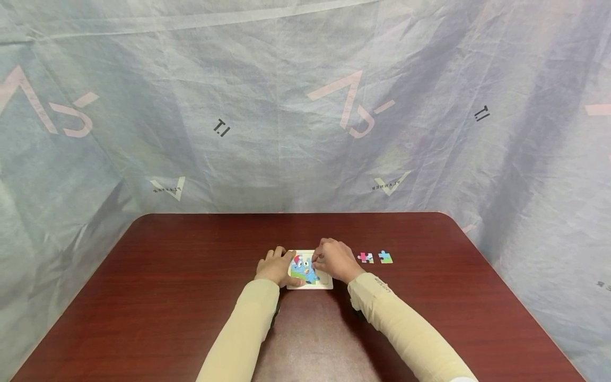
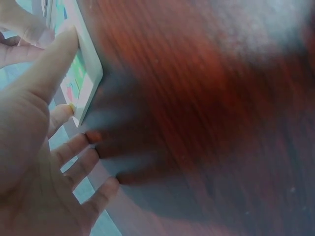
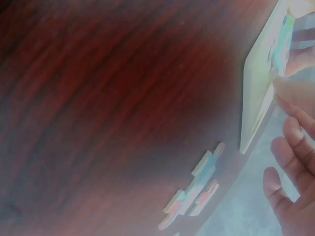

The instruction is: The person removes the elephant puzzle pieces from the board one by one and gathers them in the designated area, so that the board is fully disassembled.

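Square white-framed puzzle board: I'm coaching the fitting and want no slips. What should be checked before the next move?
1. Square white-framed puzzle board flat on dark red wooden table: ok.
2. Left hand steadies the board's left edge: ok.
3. Right hand fingertips on the picture: ok; whether it pinches a piece: cannot tell.
4. Pink loose puzzle piece and blue-green loose puzzle piece beside the board, apart: ok.
5. Open slots left: cannot tell.
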`<move>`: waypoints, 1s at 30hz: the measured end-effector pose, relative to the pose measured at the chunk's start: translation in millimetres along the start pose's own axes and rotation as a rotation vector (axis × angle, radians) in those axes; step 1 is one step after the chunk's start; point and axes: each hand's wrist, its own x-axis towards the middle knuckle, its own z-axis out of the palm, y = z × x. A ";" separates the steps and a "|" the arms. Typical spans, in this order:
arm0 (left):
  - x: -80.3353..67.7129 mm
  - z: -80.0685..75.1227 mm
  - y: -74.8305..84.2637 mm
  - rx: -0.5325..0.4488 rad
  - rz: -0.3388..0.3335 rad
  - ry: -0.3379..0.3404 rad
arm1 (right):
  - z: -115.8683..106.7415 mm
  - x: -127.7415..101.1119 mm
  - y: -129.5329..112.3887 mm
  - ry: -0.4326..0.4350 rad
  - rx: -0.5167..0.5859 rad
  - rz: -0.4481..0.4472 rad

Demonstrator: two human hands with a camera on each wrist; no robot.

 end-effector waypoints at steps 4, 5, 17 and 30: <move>-1.7 -1.5 0.1 0.002 0.005 -0.004 | -0.8 0.7 -0.4 0.010 -0.022 -0.015; -1.7 -1.5 0.1 0.004 0.005 -0.004 | -1.1 0.9 -0.5 0.014 -0.025 -0.019; -0.3 -0.5 0.2 -0.016 0.003 -0.002 | -2.8 0.5 1.1 0.012 0.028 0.004; -0.2 -0.3 -0.3 -0.023 0.006 -0.008 | -3.2 -6.8 10.4 -0.126 0.154 0.067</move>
